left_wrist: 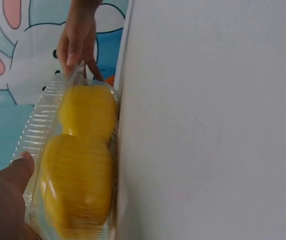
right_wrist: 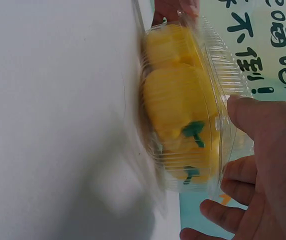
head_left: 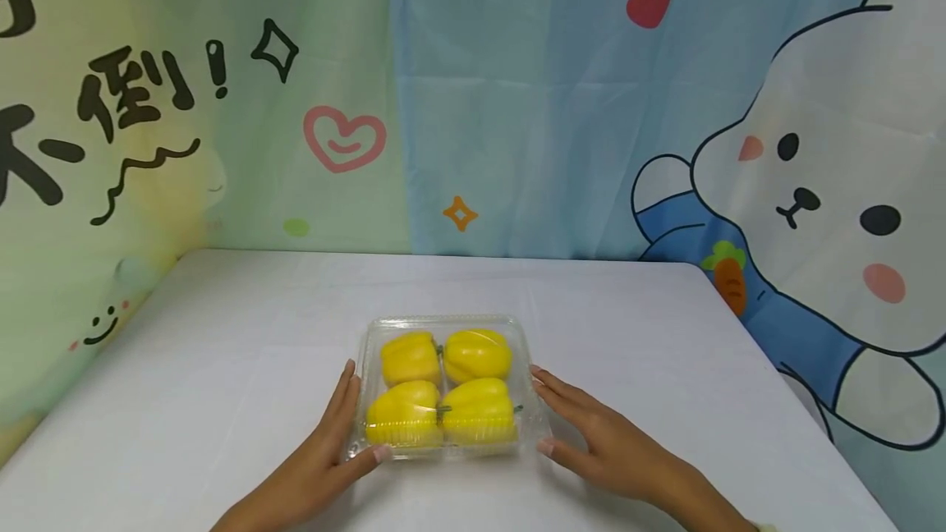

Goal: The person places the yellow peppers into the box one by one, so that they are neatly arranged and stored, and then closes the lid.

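Observation:
A clear plastic clamshell box point(head_left: 443, 321) with a closed lid lies flat on the white table. Inside are several yellow bell peppers point(head_left: 476, 354) with green stems. My left hand point(head_left: 325, 450) is at the box's left side, its fingers extended along the edge and its thumb at the front corner. On the right side my right hand point(head_left: 606, 442) has its fingertips at the edge, the thumb spread toward the front corner. In the right wrist view, the right thumb point(right_wrist: 245, 112) touches the lid's rim while the other fingers are spread.
White table point(head_left: 259, 327) surface surrounds the box. Behind the table hangs a printed curtain point(head_left: 480, 105) with hearts, lettering and a cartoon rabbit point(head_left: 820, 179) on the right.

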Motion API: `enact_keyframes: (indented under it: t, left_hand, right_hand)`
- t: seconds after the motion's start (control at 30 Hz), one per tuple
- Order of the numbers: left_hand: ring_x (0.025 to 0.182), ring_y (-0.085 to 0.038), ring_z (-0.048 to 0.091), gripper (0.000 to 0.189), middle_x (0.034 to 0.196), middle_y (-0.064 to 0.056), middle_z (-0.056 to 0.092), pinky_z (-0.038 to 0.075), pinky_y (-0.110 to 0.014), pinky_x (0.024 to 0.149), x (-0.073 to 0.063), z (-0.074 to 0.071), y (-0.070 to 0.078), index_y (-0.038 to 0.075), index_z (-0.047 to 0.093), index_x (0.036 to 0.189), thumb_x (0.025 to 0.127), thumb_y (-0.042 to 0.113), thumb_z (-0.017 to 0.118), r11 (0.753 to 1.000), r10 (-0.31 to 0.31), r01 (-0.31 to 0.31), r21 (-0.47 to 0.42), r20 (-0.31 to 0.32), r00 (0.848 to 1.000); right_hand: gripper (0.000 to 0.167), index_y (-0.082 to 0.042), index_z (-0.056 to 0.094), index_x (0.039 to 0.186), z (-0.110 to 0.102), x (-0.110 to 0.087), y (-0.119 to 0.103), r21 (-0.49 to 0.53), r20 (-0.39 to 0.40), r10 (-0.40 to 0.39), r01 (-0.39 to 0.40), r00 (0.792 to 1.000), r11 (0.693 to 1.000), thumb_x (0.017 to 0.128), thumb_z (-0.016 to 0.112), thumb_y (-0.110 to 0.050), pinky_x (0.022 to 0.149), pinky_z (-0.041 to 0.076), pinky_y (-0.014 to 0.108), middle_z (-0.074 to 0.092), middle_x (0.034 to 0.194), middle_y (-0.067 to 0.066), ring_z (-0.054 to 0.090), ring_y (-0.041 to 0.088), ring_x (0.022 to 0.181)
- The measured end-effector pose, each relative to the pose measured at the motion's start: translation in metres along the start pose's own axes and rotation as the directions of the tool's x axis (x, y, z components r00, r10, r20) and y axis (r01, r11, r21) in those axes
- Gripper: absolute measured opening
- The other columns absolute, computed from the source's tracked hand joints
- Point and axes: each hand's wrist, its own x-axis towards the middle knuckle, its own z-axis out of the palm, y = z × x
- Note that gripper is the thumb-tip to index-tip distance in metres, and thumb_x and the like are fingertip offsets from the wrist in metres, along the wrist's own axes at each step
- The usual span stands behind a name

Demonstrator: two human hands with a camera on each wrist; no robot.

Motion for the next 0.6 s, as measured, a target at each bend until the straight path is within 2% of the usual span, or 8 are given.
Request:
enact_keyframes:
  t: [0.2,0.37,0.47,0.6]
  left_hand:
    - [0.145,-0.029,-0.01,0.101,0.159,-0.001,-0.023,0.009,-0.055,0.111,0.0,0.0,0.001,0.01,-0.008,0.155,0.093,0.054,0.058,0.999,-0.026,0.027,-0.017,0.042,0.999]
    - [0.145,-0.031,-0.008,0.101,0.16,-0.006,-0.019,0.008,-0.057,0.111,0.0,0.002,0.001,0.011,-0.009,0.155,0.093,0.054,0.058,0.998,-0.062,0.063,-0.02,0.037,0.997]
    - [0.146,-0.032,-0.002,0.101,0.161,-0.011,-0.01,0.01,-0.057,0.111,-0.001,0.003,0.002,0.011,-0.005,0.156,0.092,0.053,0.06,0.996,-0.081,0.082,-0.042,0.014,0.997]
    - [0.144,-0.037,0.017,0.097,0.161,-0.013,0.005,0.023,-0.055,0.11,0.0,0.001,0.004,0.011,0.005,0.157,0.09,0.043,0.067,0.985,-0.116,0.112,-0.129,-0.023,0.993]
  right_hand:
    - [0.068,-0.019,0.026,0.155,0.006,0.0,0.002,0.092,0.014,0.007,-0.008,1.0,0.996,0.098,0.054,-0.044,0.109,0.029,0.048,0.01,0.161,-0.012,0.019,0.013,0.144]
    - [0.067,-0.022,0.023,0.156,0.009,0.0,0.004,0.125,-0.011,-0.012,0.013,1.0,0.992,0.1,0.054,-0.04,0.109,0.028,0.047,0.008,0.161,-0.015,0.018,0.015,0.144]
    - [0.063,-0.019,0.027,0.155,0.01,0.0,0.005,0.143,-0.046,-0.027,0.033,0.999,0.989,0.101,0.052,-0.039,0.11,0.028,0.046,0.01,0.161,-0.014,0.018,0.015,0.144]
    - [0.059,-0.015,0.035,0.152,0.011,0.001,0.004,0.164,-0.092,-0.022,0.037,0.995,0.986,0.101,0.051,-0.04,0.107,0.033,0.048,0.023,0.159,-0.004,0.027,0.021,0.142]
